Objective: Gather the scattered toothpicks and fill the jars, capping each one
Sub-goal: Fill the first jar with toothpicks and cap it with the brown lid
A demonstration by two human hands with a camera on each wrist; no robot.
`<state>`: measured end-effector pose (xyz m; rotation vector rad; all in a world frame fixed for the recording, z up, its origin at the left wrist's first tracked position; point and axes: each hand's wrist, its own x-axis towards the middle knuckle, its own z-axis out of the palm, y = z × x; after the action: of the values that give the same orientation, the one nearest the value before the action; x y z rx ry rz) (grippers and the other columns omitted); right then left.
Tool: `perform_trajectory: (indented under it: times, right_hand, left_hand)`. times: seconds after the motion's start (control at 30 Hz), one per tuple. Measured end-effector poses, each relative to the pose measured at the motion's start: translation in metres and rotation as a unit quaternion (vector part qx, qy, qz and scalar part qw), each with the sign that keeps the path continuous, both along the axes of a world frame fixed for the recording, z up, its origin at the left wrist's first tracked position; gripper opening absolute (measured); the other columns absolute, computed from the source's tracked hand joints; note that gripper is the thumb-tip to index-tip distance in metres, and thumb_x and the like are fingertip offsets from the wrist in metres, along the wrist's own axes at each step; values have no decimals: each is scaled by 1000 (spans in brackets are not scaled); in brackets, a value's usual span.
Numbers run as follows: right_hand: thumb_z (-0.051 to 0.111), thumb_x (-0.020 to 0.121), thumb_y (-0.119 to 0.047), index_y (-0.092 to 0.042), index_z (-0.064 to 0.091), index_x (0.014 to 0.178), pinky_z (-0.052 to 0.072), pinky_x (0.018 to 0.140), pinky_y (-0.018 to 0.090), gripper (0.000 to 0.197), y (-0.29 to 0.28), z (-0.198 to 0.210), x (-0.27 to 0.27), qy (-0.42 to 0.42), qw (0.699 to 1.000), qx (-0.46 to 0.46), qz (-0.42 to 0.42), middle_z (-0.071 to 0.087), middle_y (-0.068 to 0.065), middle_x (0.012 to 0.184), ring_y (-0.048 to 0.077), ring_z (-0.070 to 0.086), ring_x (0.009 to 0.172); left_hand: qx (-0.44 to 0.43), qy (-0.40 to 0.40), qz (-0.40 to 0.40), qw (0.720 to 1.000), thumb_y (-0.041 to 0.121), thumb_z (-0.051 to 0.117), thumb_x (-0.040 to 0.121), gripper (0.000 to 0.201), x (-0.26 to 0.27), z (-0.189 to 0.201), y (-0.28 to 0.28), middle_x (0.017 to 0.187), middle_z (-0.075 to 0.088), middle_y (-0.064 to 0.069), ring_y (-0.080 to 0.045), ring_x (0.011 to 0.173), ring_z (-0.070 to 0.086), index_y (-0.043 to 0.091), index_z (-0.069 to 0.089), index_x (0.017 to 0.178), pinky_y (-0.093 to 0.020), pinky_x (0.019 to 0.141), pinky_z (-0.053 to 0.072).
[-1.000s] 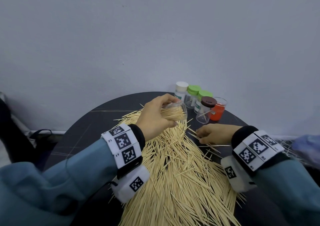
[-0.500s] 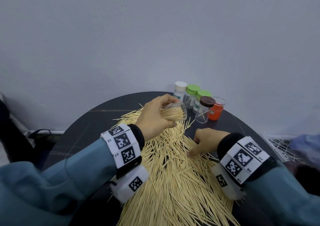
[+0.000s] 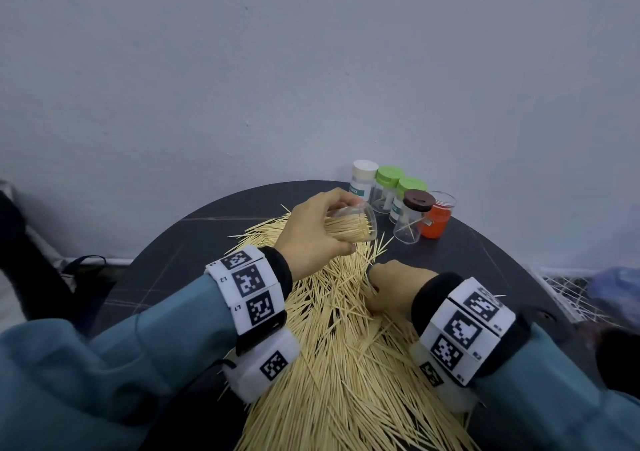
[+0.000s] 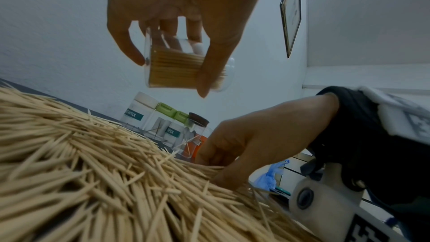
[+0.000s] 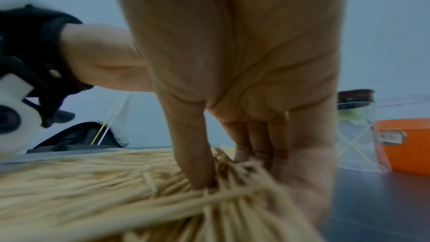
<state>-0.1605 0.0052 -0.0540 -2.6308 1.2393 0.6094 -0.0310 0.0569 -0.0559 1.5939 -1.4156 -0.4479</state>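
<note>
Hundreds of toothpicks [image 3: 346,364] are still spread in a thick heap across the lower middle of the head view, over the near part of the dark round table [image 3: 166,260]. At the heap's right edge, in the centre of the frame, a small bunch is pinched between the thumb and curled fingers of the right hand [image 3: 391,289]; the grip is shown close up in the right wrist view, blurred but plain enough. Just above and left of it, an uncapped clear jar [image 3: 349,223] is gripped on its side by the left hand [image 3: 311,236], thumb and fingers curled round it, mouth turned to the right. Toothpicks fill roughly the lower half of this jar, so its filling is judged to be partly done.

Farther back, at the upper right of the table, a cluster of jars is stood: a white-capped jar [image 3: 363,180], two green-capped jars [image 3: 388,187], a brown-capped jar [image 3: 414,218] and an orange jar [image 3: 436,220] that appears open. Only a few stray picks are seen in the brown-capped one, and little can be made out in the others. Most of the task is therefore judged to remain: the heap is barely reduced, the held jar is neither full nor capped, and the rest appear almost unfilled.
</note>
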Motion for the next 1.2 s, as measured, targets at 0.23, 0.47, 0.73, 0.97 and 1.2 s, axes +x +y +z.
perform_trajectory:
  times: [0.23,0.47,0.73,0.97,1.2]
  right_hand:
    - [39,98,-20,-1,49,122,39,81,28,32,1,1,1,15,1000,25,10,52,12,126,25,53,108]
    - [35,99,-16,-14,45,75,38,60,21,27,-11,4,-7,-59,988,131,-53,49,-2,74,9,45,62]
    - [32,98,-4,-6,43,92,43,53,16,13,-14,5,-13,-154,946,255,-124,45,0,70,9,43,58]
    - [28,101,-7,-13,42,78,37,54,18,28,-25,7,-18,-239,898,349,-120,40,1,65,8,39,55]
    - [28,101,-6,-10,43,83,33,41,14,23,-38,18,-20,-483,752,419,-162,40,-3,55,3,37,41]
  left_hand:
    - [4,-7,1,1000,4,80,66,56,0,0,0,112,61,5,-7,103,54,25,60,113,-4,67,37]
    - [8,-4,0,1000,3,80,66,56,0,1,2,112,60,5,-8,101,55,25,59,113,-8,67,39]
    - [3,-4,4,1000,3,80,65,56,-1,1,1,112,61,5,-8,102,55,24,59,113,-22,78,42]
    - [-6,12,15,1000,8,80,69,52,2,-1,-1,112,60,6,-8,103,55,22,56,113,-21,82,46]
    - [33,13,66,997,29,69,83,52,7,-6,-8,114,50,0,-22,108,52,22,38,123,-45,93,47]
